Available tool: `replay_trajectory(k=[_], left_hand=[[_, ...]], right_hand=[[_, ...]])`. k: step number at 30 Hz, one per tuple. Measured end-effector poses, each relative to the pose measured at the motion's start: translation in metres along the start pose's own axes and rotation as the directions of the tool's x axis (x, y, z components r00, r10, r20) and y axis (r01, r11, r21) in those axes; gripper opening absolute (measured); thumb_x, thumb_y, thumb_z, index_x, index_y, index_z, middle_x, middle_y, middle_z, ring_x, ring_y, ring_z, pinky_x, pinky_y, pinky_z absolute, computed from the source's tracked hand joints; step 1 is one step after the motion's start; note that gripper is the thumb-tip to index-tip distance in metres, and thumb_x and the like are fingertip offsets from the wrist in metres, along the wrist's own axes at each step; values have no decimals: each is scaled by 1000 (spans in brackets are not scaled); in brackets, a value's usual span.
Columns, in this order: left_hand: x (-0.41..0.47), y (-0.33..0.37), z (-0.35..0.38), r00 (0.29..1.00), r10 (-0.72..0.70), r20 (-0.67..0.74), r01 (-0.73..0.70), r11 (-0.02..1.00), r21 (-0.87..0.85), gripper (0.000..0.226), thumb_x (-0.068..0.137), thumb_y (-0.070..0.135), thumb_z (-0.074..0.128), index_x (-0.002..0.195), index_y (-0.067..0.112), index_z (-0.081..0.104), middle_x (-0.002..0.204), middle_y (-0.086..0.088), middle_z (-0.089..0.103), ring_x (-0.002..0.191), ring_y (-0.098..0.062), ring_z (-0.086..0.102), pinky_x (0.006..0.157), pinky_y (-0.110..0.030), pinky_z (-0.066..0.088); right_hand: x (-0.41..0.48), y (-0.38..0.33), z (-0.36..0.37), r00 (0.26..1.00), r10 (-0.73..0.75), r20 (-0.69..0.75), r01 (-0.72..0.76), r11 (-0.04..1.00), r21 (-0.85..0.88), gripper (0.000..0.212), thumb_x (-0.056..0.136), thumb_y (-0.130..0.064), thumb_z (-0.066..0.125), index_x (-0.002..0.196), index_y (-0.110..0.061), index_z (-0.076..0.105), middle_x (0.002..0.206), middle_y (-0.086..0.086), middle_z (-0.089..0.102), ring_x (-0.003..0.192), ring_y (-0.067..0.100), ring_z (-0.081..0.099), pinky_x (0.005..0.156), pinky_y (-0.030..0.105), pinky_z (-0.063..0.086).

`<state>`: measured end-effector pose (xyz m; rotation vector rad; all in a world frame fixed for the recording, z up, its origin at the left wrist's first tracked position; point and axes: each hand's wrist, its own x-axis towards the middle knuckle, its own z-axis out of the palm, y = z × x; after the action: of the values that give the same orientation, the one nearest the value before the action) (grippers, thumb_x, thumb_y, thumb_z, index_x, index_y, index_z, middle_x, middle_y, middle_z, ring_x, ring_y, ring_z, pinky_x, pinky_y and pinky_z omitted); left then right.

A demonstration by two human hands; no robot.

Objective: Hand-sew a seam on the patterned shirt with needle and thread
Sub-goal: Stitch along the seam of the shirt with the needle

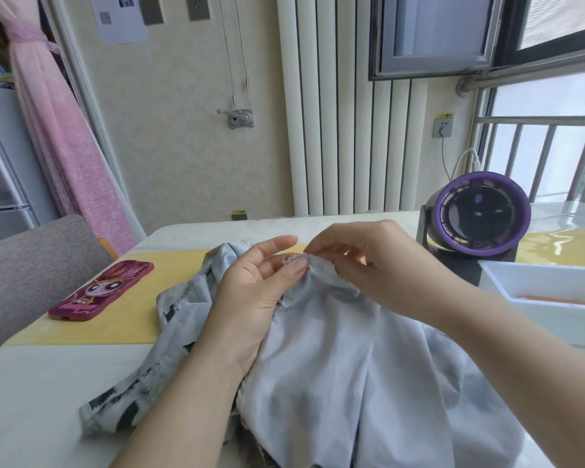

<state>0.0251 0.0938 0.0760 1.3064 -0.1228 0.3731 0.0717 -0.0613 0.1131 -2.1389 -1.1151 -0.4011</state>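
The patterned shirt, pale grey with dark marks, lies inside out across the table and my lap. My left hand holds a raised fold of it, thumb pressing the frayed seam edge against the fingers. My right hand is just to the right of that thumb, fingertips curled down and pinching at the same seam edge. The needle and thread are too small to make out between the fingers.
A pink phone case lies on the yellow mat at the left. A purple fan stands at the back right, with a white tray in front of it. A grey chair stands at the left.
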Motion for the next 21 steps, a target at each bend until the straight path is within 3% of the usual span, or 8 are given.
replay_trajectory(k=[4,8,11,14,16,18,21], left_hand=[[0,-3,2,999,4,-33,-4,1000,6,27,74,15,68,100,20,63,82,3,72,80,-11,66,89,-31,48],[1,-4,2,998,15,-62,-15,1000,13,32,70,20,68,101,20,62,83,3,73,81,-10,67,88,-28,49],[2,-5,2,998,20,-63,-19,1000,15,24,78,11,65,101,19,61,79,4,73,77,-7,67,82,-21,51],[3,-7,2,997,6,-71,-6,1000,7,26,77,11,66,101,18,62,81,3,73,78,-8,68,81,-21,52],[3,-8,1,995,-12,-99,13,1000,11,23,80,9,68,101,18,63,83,1,72,79,-11,68,82,-26,52],[5,-10,-2,990,3,-141,8,997,80,21,82,8,68,99,19,64,82,1,71,80,-13,66,79,-26,52],[9,-14,-7,979,75,-190,-31,974,226,20,83,6,67,95,22,63,79,5,67,74,-9,61,75,-23,50]], right_hand=[[-2,-3,0,999,26,18,-29,982,184,13,93,-22,57,104,-19,65,95,-7,70,86,3,64,77,19,50],[-2,0,5,995,-102,14,102,994,30,8,86,-17,65,93,-20,67,88,-7,68,81,9,61,71,22,48],[-2,2,10,989,-139,-53,139,990,1,8,83,-20,62,87,-21,69,83,-8,65,74,10,59,66,20,45],[-2,3,13,990,-96,-106,99,995,20,5,85,-23,65,82,-27,67,88,-7,63,82,12,58,70,19,42],[0,-1,11,988,3,-155,23,986,167,9,86,-22,66,79,-28,63,92,-2,64,90,14,57,74,18,39],[3,-11,4,971,141,-192,-27,865,501,13,89,-16,62,78,-21,59,91,6,68,86,16,61,73,24,45],[4,-23,-12,956,281,-84,-43,418,907,11,91,-12,52,80,-14,50,76,5,69,73,17,67,66,24,53]])
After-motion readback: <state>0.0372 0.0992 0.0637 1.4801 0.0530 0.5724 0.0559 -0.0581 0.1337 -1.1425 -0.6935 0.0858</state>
